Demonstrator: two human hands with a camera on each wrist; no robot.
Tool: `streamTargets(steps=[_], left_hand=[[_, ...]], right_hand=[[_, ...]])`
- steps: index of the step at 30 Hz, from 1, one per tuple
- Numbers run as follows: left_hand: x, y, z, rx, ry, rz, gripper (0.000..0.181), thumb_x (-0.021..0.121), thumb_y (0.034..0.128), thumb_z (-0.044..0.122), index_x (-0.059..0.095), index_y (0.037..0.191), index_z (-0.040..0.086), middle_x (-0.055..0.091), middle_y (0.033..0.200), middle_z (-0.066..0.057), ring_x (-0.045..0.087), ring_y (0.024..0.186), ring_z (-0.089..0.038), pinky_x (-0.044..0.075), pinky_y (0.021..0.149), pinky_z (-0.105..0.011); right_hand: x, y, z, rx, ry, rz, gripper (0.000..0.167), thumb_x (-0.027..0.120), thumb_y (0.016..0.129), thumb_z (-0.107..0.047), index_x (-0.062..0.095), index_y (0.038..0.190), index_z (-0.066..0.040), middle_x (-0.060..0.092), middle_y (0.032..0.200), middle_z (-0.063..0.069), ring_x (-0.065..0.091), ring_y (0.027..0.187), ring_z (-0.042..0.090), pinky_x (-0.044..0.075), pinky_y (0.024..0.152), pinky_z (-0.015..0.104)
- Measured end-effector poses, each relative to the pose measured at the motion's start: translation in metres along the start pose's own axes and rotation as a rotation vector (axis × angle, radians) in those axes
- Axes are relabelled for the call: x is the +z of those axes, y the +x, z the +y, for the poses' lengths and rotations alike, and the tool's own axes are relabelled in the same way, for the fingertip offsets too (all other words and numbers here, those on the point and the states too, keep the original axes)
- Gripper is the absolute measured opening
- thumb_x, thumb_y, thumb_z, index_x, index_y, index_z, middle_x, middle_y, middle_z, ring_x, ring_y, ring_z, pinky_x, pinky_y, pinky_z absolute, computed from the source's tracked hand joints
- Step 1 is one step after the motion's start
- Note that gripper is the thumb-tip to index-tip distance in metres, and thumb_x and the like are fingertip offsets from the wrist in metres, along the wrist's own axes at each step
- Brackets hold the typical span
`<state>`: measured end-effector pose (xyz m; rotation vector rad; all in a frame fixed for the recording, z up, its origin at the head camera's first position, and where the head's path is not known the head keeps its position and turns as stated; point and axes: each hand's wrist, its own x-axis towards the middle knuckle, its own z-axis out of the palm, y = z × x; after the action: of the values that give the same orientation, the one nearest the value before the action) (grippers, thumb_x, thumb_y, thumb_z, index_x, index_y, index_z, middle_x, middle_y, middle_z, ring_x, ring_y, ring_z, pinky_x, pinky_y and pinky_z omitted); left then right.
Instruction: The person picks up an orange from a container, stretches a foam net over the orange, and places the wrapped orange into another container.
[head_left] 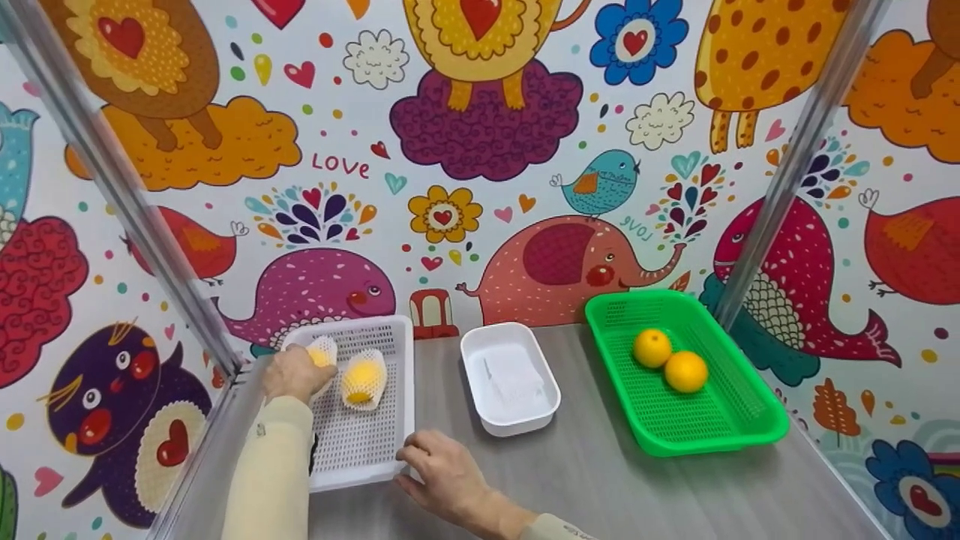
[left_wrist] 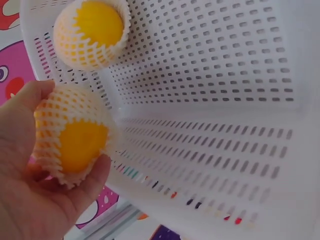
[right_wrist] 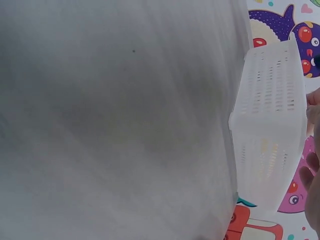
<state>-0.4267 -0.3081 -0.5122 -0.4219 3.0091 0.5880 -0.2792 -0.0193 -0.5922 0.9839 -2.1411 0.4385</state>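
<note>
My left hand [head_left: 292,373] reaches into the white perforated basket [head_left: 360,478] and holds an orange in a white foam net [left_wrist: 82,140], fingers and thumb around it. Beside it in that basket lies a second netted orange [head_left: 364,379]. My right hand [head_left: 448,478] is at the basket's near right corner, its fingers bent loosely by the rim. In the right wrist view only some fingers [right_wrist: 309,172] show at the right edge, close to the rim; firm contact cannot be told.
A small white tub [head_left: 510,420] stands right of the white basket. Farther right, a green basket [head_left: 652,446] holds two bare oranges [head_left: 686,372]. All stand on a grey tabletop [head_left: 570,480] with a patterned wall [head_left: 465,150] behind and metal posts [head_left: 795,165] at the sides.
</note>
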Motion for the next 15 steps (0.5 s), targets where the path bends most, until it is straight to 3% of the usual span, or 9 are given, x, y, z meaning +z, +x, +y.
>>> streamTargets(steps=[8,12,15], left_hand=[[0.024,0.005,-0.004,0.017,0.023,-0.013,0.078,0.076,0.0966,0.038,0.049,0.136,-0.023,0.067,0.124,-0.043,0.072,0.115,-0.056,0.059,0.107,-0.066],[0.027,0.008,-0.002,0.030,0.040,0.003,0.076,0.073,0.0980,0.036,0.047,0.133,-0.025,0.066,0.123,-0.046,0.071,0.118,-0.059,0.059,0.106,-0.066],[0.028,0.011,0.000,0.024,0.052,-0.036,0.077,0.070,0.1009,0.036,0.044,0.134,-0.027,0.063,0.126,-0.049,0.069,0.122,-0.060,0.058,0.108,-0.066]], right_hand=[[0.010,-0.001,0.001,-0.065,-0.032,0.029,0.026,0.100,0.079,-0.029,0.078,0.090,-0.023,0.073,0.096,-0.010,0.066,0.087,0.006,0.056,0.078,0.017],[0.012,-0.001,0.004,-0.093,-0.036,0.065,0.024,0.100,0.078,-0.023,0.078,0.089,-0.022,0.073,0.094,-0.008,0.065,0.087,0.007,0.055,0.079,0.016],[0.014,-0.001,0.005,-0.107,-0.045,0.083,0.024,0.101,0.075,-0.022,0.080,0.087,-0.022,0.073,0.092,-0.009,0.065,0.085,0.006,0.055,0.077,0.015]])
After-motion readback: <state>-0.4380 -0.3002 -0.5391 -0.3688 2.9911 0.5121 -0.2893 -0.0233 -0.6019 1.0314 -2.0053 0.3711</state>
